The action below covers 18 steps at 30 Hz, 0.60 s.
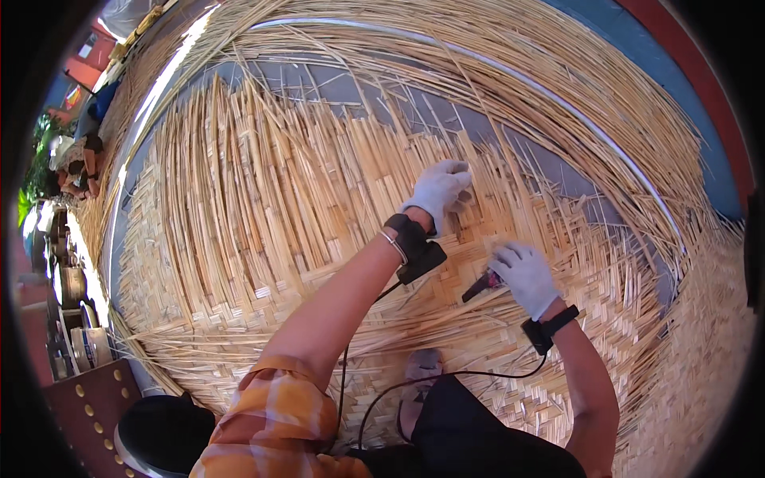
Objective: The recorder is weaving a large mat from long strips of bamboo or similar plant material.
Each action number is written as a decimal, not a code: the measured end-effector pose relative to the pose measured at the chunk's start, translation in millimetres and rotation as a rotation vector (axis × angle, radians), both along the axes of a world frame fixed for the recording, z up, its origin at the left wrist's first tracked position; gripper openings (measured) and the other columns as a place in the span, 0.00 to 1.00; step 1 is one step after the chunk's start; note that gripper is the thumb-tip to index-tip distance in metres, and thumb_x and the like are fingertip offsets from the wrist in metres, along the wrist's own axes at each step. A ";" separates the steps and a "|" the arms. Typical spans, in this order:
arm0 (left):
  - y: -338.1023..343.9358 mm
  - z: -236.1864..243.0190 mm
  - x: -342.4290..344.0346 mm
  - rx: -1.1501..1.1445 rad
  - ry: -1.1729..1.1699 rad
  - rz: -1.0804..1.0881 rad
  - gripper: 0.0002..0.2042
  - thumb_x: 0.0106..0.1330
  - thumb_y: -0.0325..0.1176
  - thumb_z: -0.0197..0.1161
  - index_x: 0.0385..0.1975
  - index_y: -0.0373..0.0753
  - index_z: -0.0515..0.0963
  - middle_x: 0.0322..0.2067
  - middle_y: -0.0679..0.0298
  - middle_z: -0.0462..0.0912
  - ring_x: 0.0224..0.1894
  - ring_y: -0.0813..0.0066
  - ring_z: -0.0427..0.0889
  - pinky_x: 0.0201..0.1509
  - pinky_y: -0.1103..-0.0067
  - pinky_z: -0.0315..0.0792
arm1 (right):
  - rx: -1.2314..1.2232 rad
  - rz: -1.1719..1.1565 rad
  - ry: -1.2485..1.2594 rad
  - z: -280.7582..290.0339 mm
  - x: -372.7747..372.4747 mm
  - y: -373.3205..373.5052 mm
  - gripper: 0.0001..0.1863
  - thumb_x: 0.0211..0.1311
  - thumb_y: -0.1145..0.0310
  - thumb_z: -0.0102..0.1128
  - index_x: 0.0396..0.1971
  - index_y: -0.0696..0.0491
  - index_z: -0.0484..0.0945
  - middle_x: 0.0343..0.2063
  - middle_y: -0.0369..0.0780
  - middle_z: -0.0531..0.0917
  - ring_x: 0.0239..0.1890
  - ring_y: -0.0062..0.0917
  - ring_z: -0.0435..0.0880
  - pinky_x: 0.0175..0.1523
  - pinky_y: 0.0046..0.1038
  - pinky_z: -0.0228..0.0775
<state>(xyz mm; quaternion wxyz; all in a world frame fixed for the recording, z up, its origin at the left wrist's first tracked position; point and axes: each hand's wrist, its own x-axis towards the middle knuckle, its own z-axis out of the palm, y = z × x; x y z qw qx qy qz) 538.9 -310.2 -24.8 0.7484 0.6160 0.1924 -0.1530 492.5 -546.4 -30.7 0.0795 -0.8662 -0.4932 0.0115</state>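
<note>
Head view: left hand presses bamboo mat, right hand grips dark tool.

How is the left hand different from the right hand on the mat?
The left hand lies farther up the woven mat, fingers pressed on the loose strips; the right hand sits lower, on the finished weave. The right hand grips a small dark tool; the left hand holds no tool. Both wear white gloves and dark wrist straps.

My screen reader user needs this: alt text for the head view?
Two white-gloved hands work a large woven bamboo-strip mat: left hand presses loose strips, right hand grips a small dark tool. Black wrist devices trail cables.
</note>
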 end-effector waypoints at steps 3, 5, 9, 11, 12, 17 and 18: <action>-8.3 -11.3 21.8 -0.006 0.030 0.017 0.19 0.60 0.33 0.55 0.50 0.33 0.68 0.34 0.61 0.78 0.33 0.71 0.80 0.36 0.75 0.76 | -0.107 0.056 0.030 -0.9 4.6 -9.5 0.09 0.48 0.68 0.52 0.32 0.46 0.76 0.35 0.34 0.76 0.42 0.27 0.73 0.53 0.31 0.60; -16.2 -20.0 40.4 -0.142 -0.001 0.116 0.16 0.57 0.30 0.54 0.44 0.31 0.72 0.31 0.59 0.79 0.27 0.73 0.80 0.28 0.77 0.76 | -0.163 0.013 0.142 -1.7 3.9 -14.8 0.07 0.45 0.67 0.56 0.28 0.47 0.76 0.29 0.33 0.77 0.39 0.26 0.73 0.52 0.31 0.60; -36.1 -34.8 73.4 -0.113 -0.263 0.001 0.19 0.60 0.31 0.56 0.51 0.33 0.66 0.37 0.60 0.75 0.36 0.70 0.78 0.38 0.73 0.76 | -0.138 -0.041 0.136 0.0 -1.0 -20.6 0.05 0.42 0.65 0.59 0.23 0.46 0.75 0.24 0.34 0.76 0.37 0.27 0.74 0.50 0.29 0.61; -45.7 -36.0 87.4 -0.111 -0.301 -0.052 0.18 0.60 0.32 0.57 0.48 0.34 0.66 0.39 0.60 0.73 0.37 0.69 0.77 0.40 0.72 0.76 | -0.041 -0.036 0.226 6.2 -1.1 -25.5 0.07 0.42 0.72 0.61 0.23 0.48 0.73 0.23 0.37 0.77 0.33 0.29 0.77 0.43 0.28 0.67; -49.5 -34.0 94.4 -0.187 -0.093 -0.039 0.17 0.59 0.32 0.58 0.46 0.35 0.66 0.39 0.60 0.72 0.38 0.69 0.77 0.42 0.72 0.76 | -0.046 -0.042 0.236 11.5 -1.4 -30.3 0.07 0.42 0.72 0.61 0.23 0.48 0.73 0.23 0.37 0.77 0.33 0.29 0.77 0.43 0.28 0.67; -53.5 -11.8 109.0 -0.147 0.038 0.025 0.18 0.56 0.35 0.64 0.43 0.37 0.69 0.42 0.61 0.73 0.41 0.70 0.76 0.47 0.70 0.72 | 0.538 -0.565 0.606 34.7 5.2 -55.9 0.13 0.42 0.80 0.60 0.31 0.55 0.72 0.26 0.42 0.78 0.27 0.36 0.80 0.31 0.27 0.71; -52.6 -7.4 109.2 -0.152 0.033 0.032 0.18 0.56 0.35 0.64 0.43 0.37 0.69 0.42 0.61 0.73 0.41 0.70 0.76 0.47 0.70 0.72 | 0.504 -0.605 0.519 37.5 10.4 -60.2 0.13 0.43 0.78 0.61 0.32 0.55 0.72 0.26 0.42 0.78 0.28 0.36 0.79 0.31 0.27 0.71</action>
